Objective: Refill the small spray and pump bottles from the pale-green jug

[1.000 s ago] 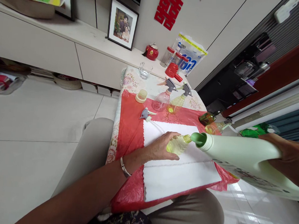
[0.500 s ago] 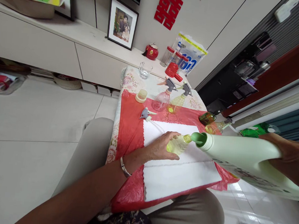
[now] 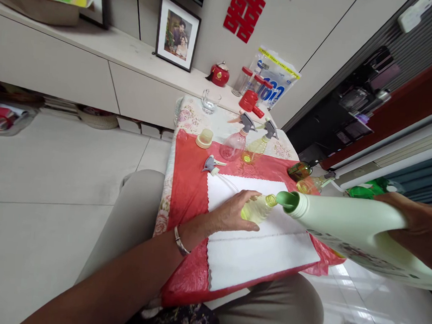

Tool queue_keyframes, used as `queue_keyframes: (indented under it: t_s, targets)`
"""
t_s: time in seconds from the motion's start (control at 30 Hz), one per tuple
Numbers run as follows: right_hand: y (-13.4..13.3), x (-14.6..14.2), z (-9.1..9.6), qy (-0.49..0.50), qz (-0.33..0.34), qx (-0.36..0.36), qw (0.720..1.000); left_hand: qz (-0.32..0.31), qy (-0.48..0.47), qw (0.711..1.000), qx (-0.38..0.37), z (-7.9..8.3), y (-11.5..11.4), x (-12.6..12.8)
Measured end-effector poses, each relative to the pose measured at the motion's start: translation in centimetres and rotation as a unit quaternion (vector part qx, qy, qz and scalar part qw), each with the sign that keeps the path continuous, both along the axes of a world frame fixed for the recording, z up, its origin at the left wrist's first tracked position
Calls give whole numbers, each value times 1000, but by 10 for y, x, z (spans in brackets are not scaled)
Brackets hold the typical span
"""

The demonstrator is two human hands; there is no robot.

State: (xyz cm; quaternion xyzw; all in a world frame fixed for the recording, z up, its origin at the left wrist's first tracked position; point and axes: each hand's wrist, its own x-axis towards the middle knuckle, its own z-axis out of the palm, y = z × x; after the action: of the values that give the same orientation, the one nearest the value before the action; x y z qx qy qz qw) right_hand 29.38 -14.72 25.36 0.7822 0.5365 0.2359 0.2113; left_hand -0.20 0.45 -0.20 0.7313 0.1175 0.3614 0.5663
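Observation:
My left hand [image 3: 236, 212] is wrapped round a clear yellow spray bottle [image 3: 257, 209] without its top, tilted with its mouth to the right. Gripped by its handle in my right hand [image 3: 417, 218] is a large pale green jug [image 3: 346, 214], lying almost level. The jug's green spout is right at the bottle's mouth; I cannot make out any liquid passing between them. Below both lies a white cloth [image 3: 253, 265]. A grey spray head [image 3: 211, 164] with a thin tube rests at the cloth's far left corner, near a pale yellow cap [image 3: 204, 138].
Behind the cloth stand a pink spray bottle [image 3: 233, 144] and a yellow spray bottle [image 3: 255, 149]. A brown bottle [image 3: 299, 170] lies to their right. Farther back are a glass cup [image 3: 210, 101] and a red object [image 3: 248, 100]. Red plastic sheeting [image 3: 189, 195] covers the table's near part.

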Motion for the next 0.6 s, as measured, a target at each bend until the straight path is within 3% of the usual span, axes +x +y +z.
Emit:
queue_keyframes:
  t_s: [0.43, 0.6]
  targets:
    - [-2, 3, 0, -6, -20, -8, 1000, -2, 5, 1000, -5, 3, 0, -1]
    - [-3, 7, -1, 25, 23, 19, 999, 0, 4, 1000, -5, 2, -1, 0]
